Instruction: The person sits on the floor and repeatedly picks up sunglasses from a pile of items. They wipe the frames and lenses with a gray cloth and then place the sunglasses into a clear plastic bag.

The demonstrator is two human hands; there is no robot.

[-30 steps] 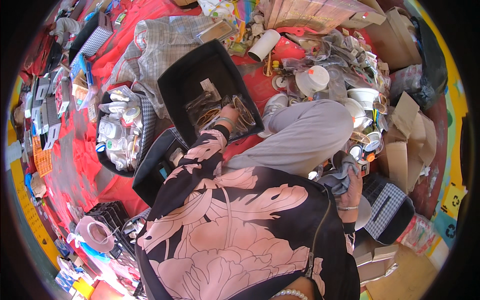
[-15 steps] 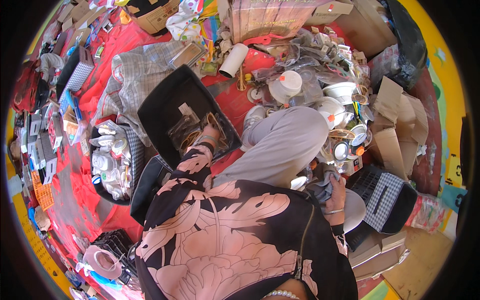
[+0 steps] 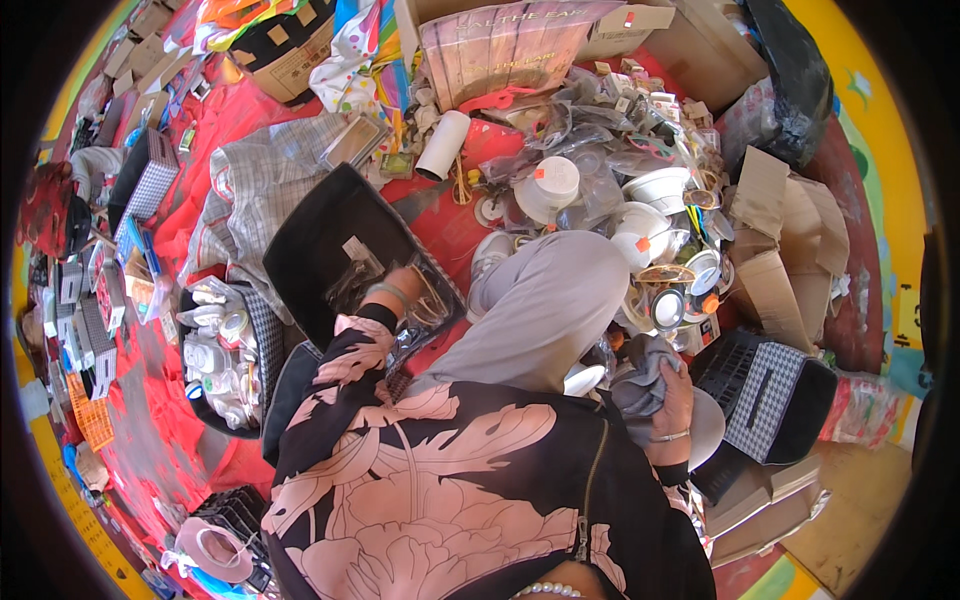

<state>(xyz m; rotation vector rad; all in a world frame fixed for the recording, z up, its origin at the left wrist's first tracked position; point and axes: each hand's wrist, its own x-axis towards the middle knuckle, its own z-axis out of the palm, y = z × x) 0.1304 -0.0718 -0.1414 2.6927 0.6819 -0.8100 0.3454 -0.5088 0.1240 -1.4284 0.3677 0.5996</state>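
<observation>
My left hand (image 3: pixel 398 287) reaches into a black fabric storage bin (image 3: pixel 325 225) tilted beside my leg. Its fingers are hidden among clear plastic bags (image 3: pixel 350 285) and a tan looped item (image 3: pixel 432 290) in the bin, so whether they grip anything does not show. At my right knee, my right hand (image 3: pixel 676 402) is closed around a bunched grey cloth (image 3: pixel 648 378). White bowls (image 3: pixel 657 187) and round lidded pieces (image 3: pixel 668 308) lie heaped just beyond that hand.
A houndstooth bin (image 3: pixel 270 345) full of white containers stands at left. Flattened cardboard (image 3: pixel 785 250) and another houndstooth bin (image 3: pixel 765 405) are at right. A pink printed box (image 3: pixel 510 50) stands ahead. Red sheeting (image 3: pixel 150 370) covers the floor, and a pink hat (image 3: pixel 215 550) lies lower left.
My left hand has shifted slightly left and down within the black bin, beside the tan looped item. My right hand keeps its hold on the grey cloth. The whole view has shifted a little.
</observation>
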